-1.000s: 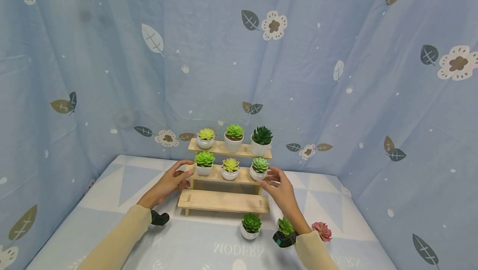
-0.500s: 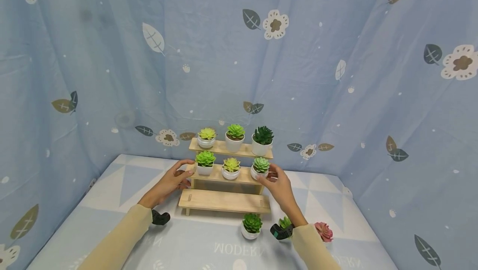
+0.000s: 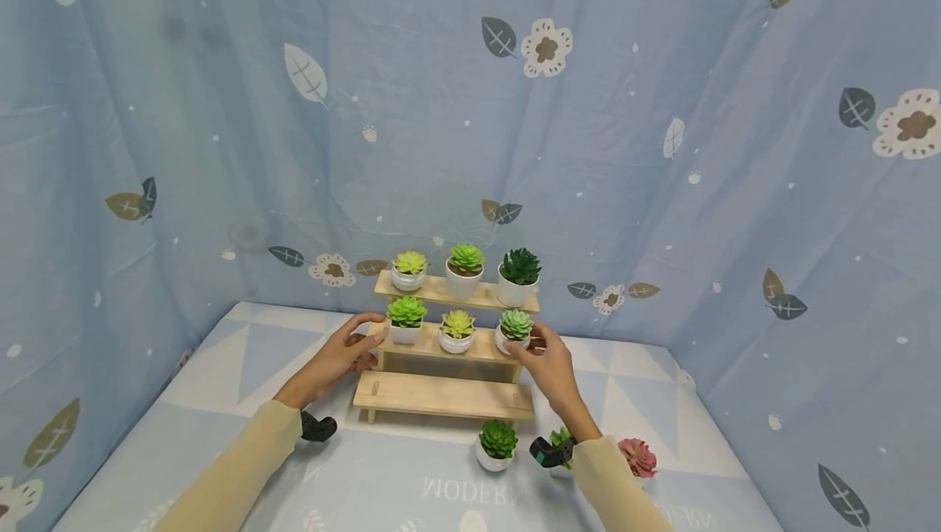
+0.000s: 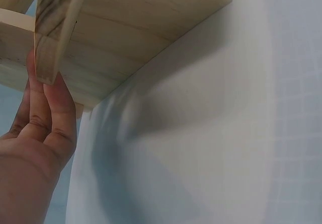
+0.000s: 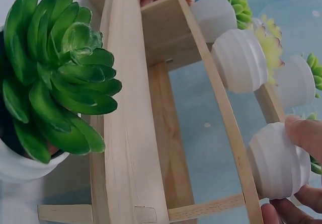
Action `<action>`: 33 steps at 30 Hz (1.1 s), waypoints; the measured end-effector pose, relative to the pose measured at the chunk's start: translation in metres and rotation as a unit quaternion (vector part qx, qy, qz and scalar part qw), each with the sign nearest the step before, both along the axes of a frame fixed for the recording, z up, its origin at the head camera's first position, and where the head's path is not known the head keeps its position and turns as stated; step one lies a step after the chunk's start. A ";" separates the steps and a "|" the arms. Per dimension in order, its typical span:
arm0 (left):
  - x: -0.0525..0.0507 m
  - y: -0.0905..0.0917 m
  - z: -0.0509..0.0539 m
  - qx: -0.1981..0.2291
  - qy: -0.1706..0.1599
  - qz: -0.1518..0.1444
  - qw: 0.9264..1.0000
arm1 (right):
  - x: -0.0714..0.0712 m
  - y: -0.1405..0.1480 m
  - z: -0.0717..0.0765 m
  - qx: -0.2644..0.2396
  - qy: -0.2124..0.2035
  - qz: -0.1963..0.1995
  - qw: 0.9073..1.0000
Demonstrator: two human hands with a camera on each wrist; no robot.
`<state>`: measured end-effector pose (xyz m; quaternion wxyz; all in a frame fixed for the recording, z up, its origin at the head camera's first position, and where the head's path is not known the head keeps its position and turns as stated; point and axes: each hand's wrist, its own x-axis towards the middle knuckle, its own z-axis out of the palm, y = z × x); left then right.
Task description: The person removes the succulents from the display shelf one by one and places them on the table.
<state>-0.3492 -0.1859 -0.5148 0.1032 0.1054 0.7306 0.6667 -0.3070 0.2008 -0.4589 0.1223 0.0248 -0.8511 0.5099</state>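
Note:
A three-tier wooden stand (image 3: 444,395) has three potted succulents on its top tier and three on its middle tier. My left hand (image 3: 334,360) holds the left end of the middle tier, thumb in front. In the left wrist view, its fingers (image 4: 61,100) touch a wooden upright of the stand. At the other end of that tier, my right hand (image 3: 551,364) grips a pale green potted succulent (image 3: 516,325), with the thumb on the front of the white pot. The right wrist view shows this ribbed pot (image 5: 279,161) between thumb and fingers, against the board's edge.
In front of the stand, a dark green potted succulent (image 3: 497,442) stands on the patterned tablecloth (image 3: 382,475). A green succulent (image 3: 562,438) is partly hidden by the right wrist's black strap. A pink succulent (image 3: 638,457) sits beside the right sleeve. A blue curtain (image 3: 412,148) hangs behind.
My right hand has moved slightly left and closed its thumb onto the pot at the right of the middle tier. The left hand keeps its place on the stand.

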 end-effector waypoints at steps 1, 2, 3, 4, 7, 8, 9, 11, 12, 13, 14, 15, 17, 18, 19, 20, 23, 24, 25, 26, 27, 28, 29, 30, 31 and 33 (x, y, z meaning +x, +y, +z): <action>0.000 0.000 0.000 0.000 0.000 -0.001 1.000 | 0.000 0.000 0.000 0.002 0.002 -0.001 1.000; 0.000 0.000 0.001 0.002 0.000 -0.001 1.000 | -0.001 -0.001 0.000 0.004 0.003 -0.003 1.000; 0.000 0.000 0.001 0.002 0.000 -0.003 1.000 | -0.001 -0.001 0.000 0.005 0.004 -0.004 1.000; 0.000 0.000 0.001 0.003 0.000 -0.004 1.000 | -0.001 -0.001 0.000 0.007 0.005 -0.005 1.000; 0.000 0.000 0.002 0.003 0.000 -0.006 1.000 | -0.002 -0.001 0.000 0.011 0.003 -0.006 1.000; 0.000 0.000 0.002 0.003 -0.001 -0.005 1.000 | -0.003 -0.001 -0.001 0.012 0.001 -0.007 1.000; 0.000 0.000 0.002 0.002 -0.001 -0.005 1.000 | -0.003 -0.001 -0.001 0.013 -0.001 -0.007 1.000; 0.000 0.000 0.002 0.001 -0.001 -0.005 1.000 | -0.004 -0.002 -0.001 0.015 -0.007 -0.005 1.000; 0.000 0.000 0.001 0.000 -0.002 -0.004 1.000 | -0.004 -0.002 -0.001 0.014 -0.010 -0.004 1.000; 0.000 0.000 0.001 0.000 -0.003 -0.004 1.000 | -0.004 -0.002 -0.001 0.014 -0.012 -0.003 1.000; 0.000 0.000 0.001 0.000 -0.003 -0.004 1.000 | -0.004 -0.002 -0.001 0.014 -0.014 -0.002 1.000; 0.001 0.000 0.001 0.000 -0.003 -0.004 1.000 | -0.004 -0.002 -0.001 0.014 -0.014 0.000 1.000; 0.001 0.000 0.001 0.001 -0.002 -0.005 1.000 | -0.005 -0.002 -0.001 0.011 -0.013 0.003 1.000; 0.001 0.000 0.001 0.001 -0.002 -0.004 1.000 | -0.005 -0.002 -0.001 0.010 -0.011 0.004 1.000; 0.001 0.000 0.000 0.001 -0.001 -0.004 1.000 | -0.005 -0.002 -0.001 0.010 -0.010 0.004 1.000; 0.001 0.000 0.000 0.001 -0.001 -0.004 1.000 | -0.005 -0.003 -0.001 0.010 -0.009 0.003 1.000; 0.001 0.000 0.000 0.000 -0.002 -0.003 1.000 | -0.004 -0.003 -0.001 0.011 -0.010 0.001 1.000; 0.001 0.000 0.000 0.000 -0.002 -0.003 1.000 | -0.004 -0.003 -0.001 0.011 -0.010 -0.001 1.000; 0.001 0.000 0.000 0.001 -0.003 -0.003 1.000 | -0.003 -0.004 -0.001 0.010 -0.010 -0.002 1.000; 0.001 0.000 0.001 0.000 -0.003 -0.003 1.000 | -0.003 -0.004 0.000 0.008 -0.010 -0.003 1.000; 0.001 0.000 0.001 0.001 -0.003 -0.003 1.000 | -0.002 -0.004 0.000 0.008 -0.009 -0.003 1.000; 0.001 0.000 0.001 0.001 -0.002 -0.002 1.000 | -0.002 -0.004 0.000 0.007 -0.008 -0.004 1.000; 0.001 0.000 0.001 0.001 -0.002 -0.002 1.000 | -0.002 -0.005 0.001 0.006 -0.008 -0.004 1.000; 0.001 0.000 0.001 0.001 -0.002 -0.002 1.000 | -0.001 -0.005 0.001 0.005 -0.008 -0.004 1.000; 0.001 0.000 0.001 0.002 -0.003 -0.001 1.000 | -0.001 -0.005 0.001 0.003 -0.008 -0.004 1.000; 0.001 0.000 0.001 0.002 -0.003 -0.001 1.000 | 0.000 -0.006 0.001 0.000 -0.009 -0.004 1.000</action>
